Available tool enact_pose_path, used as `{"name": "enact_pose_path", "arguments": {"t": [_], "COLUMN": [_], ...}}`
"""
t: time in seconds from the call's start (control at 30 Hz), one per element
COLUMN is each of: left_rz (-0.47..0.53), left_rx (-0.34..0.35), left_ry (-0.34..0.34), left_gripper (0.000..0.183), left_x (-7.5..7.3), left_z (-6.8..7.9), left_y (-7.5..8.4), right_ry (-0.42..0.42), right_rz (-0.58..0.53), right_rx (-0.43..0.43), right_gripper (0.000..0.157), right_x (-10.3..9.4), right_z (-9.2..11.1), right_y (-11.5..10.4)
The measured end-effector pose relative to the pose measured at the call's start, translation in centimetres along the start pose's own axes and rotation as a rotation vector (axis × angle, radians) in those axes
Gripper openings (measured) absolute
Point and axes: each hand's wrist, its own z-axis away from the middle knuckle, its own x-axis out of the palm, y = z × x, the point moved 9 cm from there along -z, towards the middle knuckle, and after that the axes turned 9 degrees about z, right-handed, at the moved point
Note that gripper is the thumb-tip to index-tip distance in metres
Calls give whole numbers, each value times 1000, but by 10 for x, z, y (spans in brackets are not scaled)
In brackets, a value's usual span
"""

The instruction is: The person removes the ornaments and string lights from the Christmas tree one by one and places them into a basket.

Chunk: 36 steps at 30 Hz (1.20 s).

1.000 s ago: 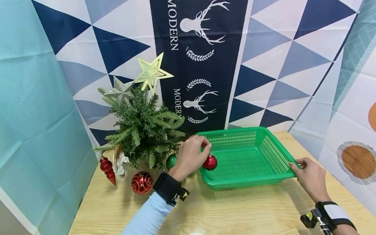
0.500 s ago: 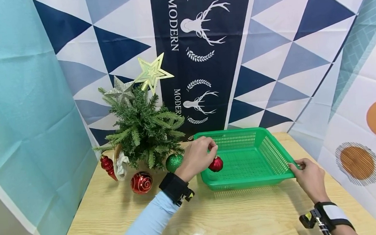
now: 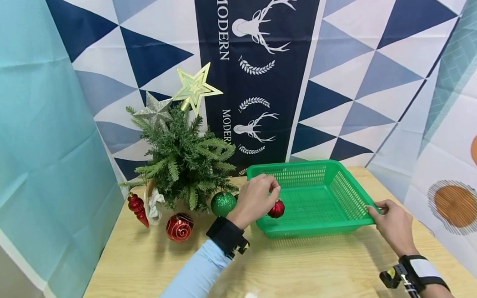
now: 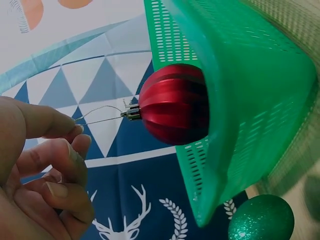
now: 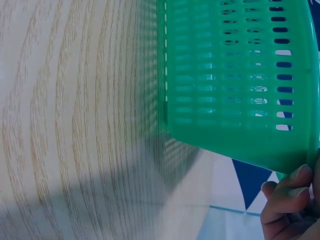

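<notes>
A ribbed red Christmas ball (image 3: 276, 209) hangs by a thin silver loop from my left hand (image 3: 255, 200), whose fingertips pinch the loop. The ball's silver cap faces the fingers in the left wrist view, and the red ball (image 4: 172, 105) is partly hidden behind the rim of the green plastic basket (image 4: 225, 115). My right hand (image 3: 394, 226) grips the right front corner of the basket (image 3: 309, 229), thumb over the rim. In the right wrist view, curled fingers (image 5: 290, 197) lie under that corner.
Left of the basket stands a small Christmas tree (image 3: 186, 161) with a silver star (image 3: 154, 109) and a gold star (image 3: 195, 88). Around its foot are a green glitter ball (image 3: 223, 203), a red swirl ball (image 3: 179, 227) and a red finial ornament (image 3: 137, 209). Patterned cloth (image 3: 258, 75) hangs behind.
My left hand has moved a little to the right with the red ball, uncovering the green glitter ball. The right hand stays on the basket's corner.
</notes>
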Motion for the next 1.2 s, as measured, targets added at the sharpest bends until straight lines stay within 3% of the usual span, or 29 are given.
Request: {"name": "enact_pose_path", "arguments": {"t": [0.87,1.2], "left_rz": [-104,-150], "left_rx": [33,66], "left_ry": [-97,-89], "left_gripper": [12,13], "left_x": [32,37], "left_z": [6,12], "left_y": [2,2], "right_ry": [31,27], "right_rz": [-6,-14], "right_rx": [18,6], "right_gripper": [39,40], "right_x": [-5,-4], "right_z": [4,4], "right_y": [-2,-1]}}
